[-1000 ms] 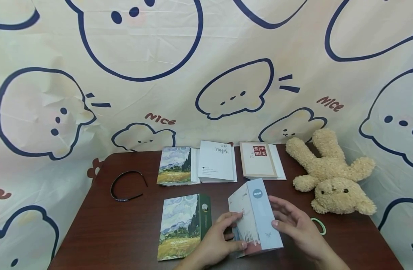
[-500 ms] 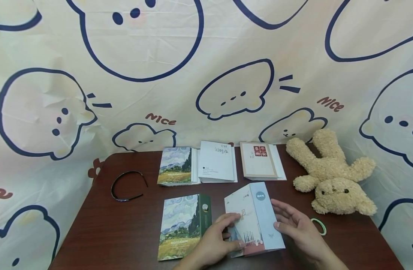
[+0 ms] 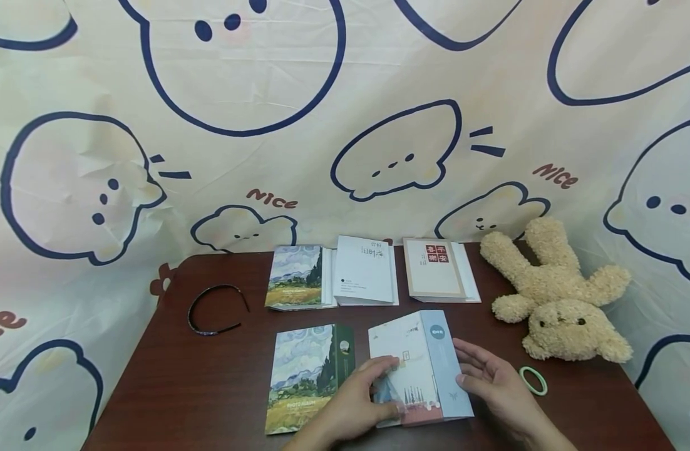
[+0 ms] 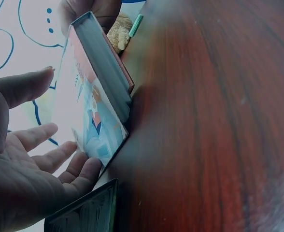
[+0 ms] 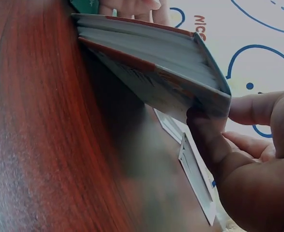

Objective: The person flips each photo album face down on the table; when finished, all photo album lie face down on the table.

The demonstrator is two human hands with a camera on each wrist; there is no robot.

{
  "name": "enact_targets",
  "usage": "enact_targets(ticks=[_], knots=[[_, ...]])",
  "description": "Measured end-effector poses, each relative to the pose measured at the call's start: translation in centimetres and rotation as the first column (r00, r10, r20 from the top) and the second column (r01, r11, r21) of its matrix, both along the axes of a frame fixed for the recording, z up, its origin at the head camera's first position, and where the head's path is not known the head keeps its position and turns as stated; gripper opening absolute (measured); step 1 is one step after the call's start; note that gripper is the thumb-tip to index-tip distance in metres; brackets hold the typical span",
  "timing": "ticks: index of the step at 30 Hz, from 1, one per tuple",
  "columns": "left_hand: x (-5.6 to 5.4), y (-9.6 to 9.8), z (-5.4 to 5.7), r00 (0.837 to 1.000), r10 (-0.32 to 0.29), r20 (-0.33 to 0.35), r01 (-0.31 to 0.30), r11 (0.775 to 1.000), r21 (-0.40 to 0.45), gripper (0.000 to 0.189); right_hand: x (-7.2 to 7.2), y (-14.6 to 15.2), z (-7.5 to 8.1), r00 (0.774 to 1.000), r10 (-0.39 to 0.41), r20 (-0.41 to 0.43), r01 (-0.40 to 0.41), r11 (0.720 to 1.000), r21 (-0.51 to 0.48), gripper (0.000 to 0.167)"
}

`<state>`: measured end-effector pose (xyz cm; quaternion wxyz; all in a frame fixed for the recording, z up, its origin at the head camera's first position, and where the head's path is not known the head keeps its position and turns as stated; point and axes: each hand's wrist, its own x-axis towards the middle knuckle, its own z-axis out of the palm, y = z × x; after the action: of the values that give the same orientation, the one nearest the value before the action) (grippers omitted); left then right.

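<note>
A photo album (image 3: 409,351) with a pale blue spine and a white illustrated cover stands tilted over the front of the table, its spine side raised. My right hand (image 3: 494,382) grips it at the spine, with finger and thumb on opposite sides of the spine (image 5: 214,102) in the right wrist view. Lightly bent, the fingers of my left hand (image 3: 359,398) touch the cover, their tips near its lower edge in the left wrist view. To its left lies a second photo album (image 3: 302,376) with a painted landscape and a green spine, partly covered by my left wrist.
Along the back lie a landscape album (image 3: 294,275), a white album (image 3: 363,272) and an album with red characters (image 3: 435,269). A black headband (image 3: 194,316) lies left. At right are a teddy bear (image 3: 556,294) and a green ring (image 3: 533,380). A printed cloth hangs behind.
The album in my right hand has tilted over to the left and moved slightly left, so more of its front cover faces up. Both hands have followed it slightly.
</note>
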<state>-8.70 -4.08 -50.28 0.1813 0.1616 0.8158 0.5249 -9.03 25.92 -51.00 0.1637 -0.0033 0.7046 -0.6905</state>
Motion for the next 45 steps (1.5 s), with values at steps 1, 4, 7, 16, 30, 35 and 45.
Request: enact_targets(ticks=[1,4,7,16,30,35,45], knots=[[0.0,0.0,0.0,1.0,0.002,-0.006,-0.002,1.0,-0.007,0.067,-0.1,0.0,-0.1,1.0,-0.005,0.004,0.005,1.0,0.009,0.071],[0.0,0.0,0.0,1.0,0.011,-0.014,-0.011,0.999,-0.032,0.067,-0.2,-0.1,-0.3,1.0,-0.003,0.004,0.003,1.0,0.029,0.072],[-0.1,0.0,0.0,1.0,0.022,-0.019,-0.023,0.998,-0.054,0.066,-0.4,-0.2,-0.4,1.0,0.004,0.0,-0.004,0.999,0.037,0.072],[-0.3,0.3,0.2,0.997,0.048,-0.066,-0.056,0.991,-0.124,0.066,-1.0,-0.5,-0.6,0.999,-0.029,0.023,0.026,0.99,0.14,0.069],[-0.4,0.5,0.3,0.996,0.071,-0.045,-0.077,0.988,-0.133,0.067,-1.5,-0.9,-1.3,0.999,-0.039,-0.025,0.046,0.923,0.381,0.061],[-0.6,0.5,0.4,0.997,0.067,-0.024,-0.069,0.989,-0.127,0.066,-1.6,-0.9,-1.4,0.999,-0.015,-0.05,0.034,0.918,0.396,0.062],[-0.9,0.5,0.7,0.998,0.056,-0.017,-0.058,0.988,-0.14,0.067,-1.5,-1.3,-1.4,0.997,0.0,-0.077,0.04,0.857,0.514,0.062]])
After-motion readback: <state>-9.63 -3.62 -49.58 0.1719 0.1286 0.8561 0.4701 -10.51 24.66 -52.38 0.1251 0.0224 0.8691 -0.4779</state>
